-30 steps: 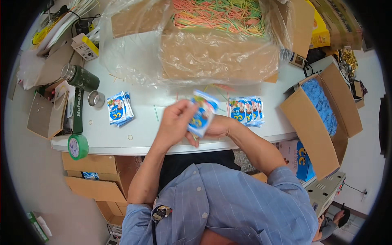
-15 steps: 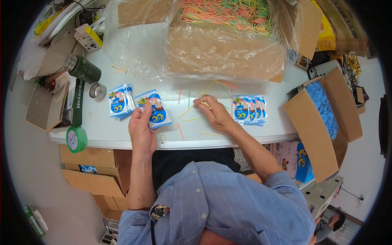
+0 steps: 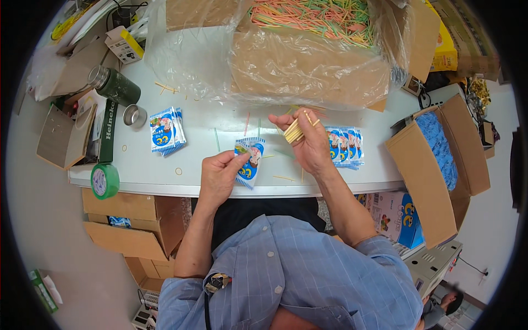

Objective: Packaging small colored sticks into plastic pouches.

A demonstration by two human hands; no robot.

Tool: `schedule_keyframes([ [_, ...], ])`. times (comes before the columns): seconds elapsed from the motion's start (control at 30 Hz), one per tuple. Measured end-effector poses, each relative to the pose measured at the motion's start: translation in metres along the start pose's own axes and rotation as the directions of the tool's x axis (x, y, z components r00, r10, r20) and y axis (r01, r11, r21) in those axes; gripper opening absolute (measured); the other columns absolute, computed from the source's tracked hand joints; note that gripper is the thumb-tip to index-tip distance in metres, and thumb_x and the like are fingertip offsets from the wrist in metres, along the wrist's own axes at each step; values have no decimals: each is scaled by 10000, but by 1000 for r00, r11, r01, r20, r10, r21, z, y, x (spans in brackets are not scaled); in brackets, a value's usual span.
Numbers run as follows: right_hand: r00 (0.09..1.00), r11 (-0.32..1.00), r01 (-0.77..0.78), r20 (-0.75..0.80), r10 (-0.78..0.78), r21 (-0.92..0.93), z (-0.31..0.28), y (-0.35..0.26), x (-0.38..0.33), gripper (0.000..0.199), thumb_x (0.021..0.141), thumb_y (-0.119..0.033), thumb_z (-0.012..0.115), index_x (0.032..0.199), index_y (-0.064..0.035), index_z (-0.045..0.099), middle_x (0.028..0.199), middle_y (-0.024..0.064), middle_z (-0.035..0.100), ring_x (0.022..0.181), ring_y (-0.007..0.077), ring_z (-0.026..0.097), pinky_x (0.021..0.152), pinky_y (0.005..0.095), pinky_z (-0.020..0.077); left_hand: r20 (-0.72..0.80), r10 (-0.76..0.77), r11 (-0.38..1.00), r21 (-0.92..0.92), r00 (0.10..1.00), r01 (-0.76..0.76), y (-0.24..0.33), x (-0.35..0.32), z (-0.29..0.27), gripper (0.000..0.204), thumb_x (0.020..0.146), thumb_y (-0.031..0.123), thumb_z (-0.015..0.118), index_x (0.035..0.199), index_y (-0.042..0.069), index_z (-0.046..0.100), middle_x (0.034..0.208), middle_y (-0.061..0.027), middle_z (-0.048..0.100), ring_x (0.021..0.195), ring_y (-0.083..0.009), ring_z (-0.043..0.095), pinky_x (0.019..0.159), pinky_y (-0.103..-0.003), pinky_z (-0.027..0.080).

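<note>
Pinched between the thumb and fingers of my left hand (image 3: 217,177) is a small blue-and-white packet (image 3: 254,159), tilted above the table's front part. My right hand (image 3: 314,147), to its right, is closed round a bundle of thin pale-yellow sticks (image 3: 296,131) whose ends poke out past the thumb. A few loose coloured sticks, among them a pink stick (image 3: 247,124), lie on the white table near both hands. An overlapping row of similar packets (image 3: 352,146) lies just right of my right hand. Another small stack of packets (image 3: 165,129) rests farther left.
At the back stands a plastic-lined cardboard box (image 3: 308,71) full of pink, green and yellow sticks (image 3: 313,19). A dark green flask (image 3: 122,88), a metal cup (image 3: 134,115) and green tape (image 3: 105,181) are at left. An open carton (image 3: 404,159) with blue contents stands at right.
My left hand has carried the packet to the right, closer to my right hand. My right hand has turned, so the stick bundle shows lengthwise instead of end-on.
</note>
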State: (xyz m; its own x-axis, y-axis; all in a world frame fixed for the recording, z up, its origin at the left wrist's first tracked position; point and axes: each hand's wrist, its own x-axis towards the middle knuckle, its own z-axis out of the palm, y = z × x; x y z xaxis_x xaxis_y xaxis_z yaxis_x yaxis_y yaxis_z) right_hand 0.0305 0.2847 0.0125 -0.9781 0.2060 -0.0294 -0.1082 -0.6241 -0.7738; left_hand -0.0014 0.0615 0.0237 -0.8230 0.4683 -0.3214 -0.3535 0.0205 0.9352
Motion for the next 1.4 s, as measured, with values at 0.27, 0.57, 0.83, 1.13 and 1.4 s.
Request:
schedule_keyframes([
  [0.27, 995, 994, 77, 58, -82, 79, 39, -12, -4, 233, 1062, -277, 393, 1043, -73, 503, 1073, 164, 672, 1185, 335, 587, 1134, 529, 320, 104, 9, 999, 50, 995, -14, 1, -7, 8, 216, 926, 124, 674, 1038, -54, 721, 864, -70, 728, 760, -63, 627, 689, -206, 512],
  [0.57, 998, 998, 45, 46, -47, 43, 57, 2, -9, 225, 1065, -280, 375, 1069, -73, 462, 1114, 252, 653, 1223, 354, 566, 1110, 487, 357, 144, 12, 999, 46, 989, -18, 1, -7, 14, 165, 916, 90, 674, 1016, -29, 731, 852, -60, 730, 759, -68, 643, 681, -219, 525],
  [0.83, 999, 999, 3, 45, -1, -39, 51, 8, -16, 202, 1063, -255, 390, 1090, -63, 448, 1140, 254, 647, 1233, 340, 562, 1058, 448, 425, 143, 0, 1000, 22, 990, -4, 0, -6, 14, 203, 926, 108, 669, 1047, -47, 719, 869, -64, 725, 778, -63, 627, 704, -215, 515],
  [1.13, 999, 998, -27, -30, 26, -57, 42, 14, -15, 203, 1053, -244, 427, 1084, -46, 454, 1070, 231, 667, 1163, 333, 613, 999, 419, 490, 106, 12, 999, 32, 994, -15, -6, -5, 15, 202, 923, 108, 674, 1047, -46, 718, 857, -66, 724, 766, -57, 625, 677, -204, 505],
  [1.4, 998, 976, -61, -2, 62, -211, 38, 14, -16, 216, 1050, -248, 435, 1083, -38, 478, 1058, 207, 675, 1111, 267, 639, 922, 354, 525, 95, 6, 1000, 29, 995, -8, -6, -3, 18, 214, 924, 110, 677, 1062, -50, 711, 861, -69, 724, 761, -58, 626, 675, -204, 507],
])
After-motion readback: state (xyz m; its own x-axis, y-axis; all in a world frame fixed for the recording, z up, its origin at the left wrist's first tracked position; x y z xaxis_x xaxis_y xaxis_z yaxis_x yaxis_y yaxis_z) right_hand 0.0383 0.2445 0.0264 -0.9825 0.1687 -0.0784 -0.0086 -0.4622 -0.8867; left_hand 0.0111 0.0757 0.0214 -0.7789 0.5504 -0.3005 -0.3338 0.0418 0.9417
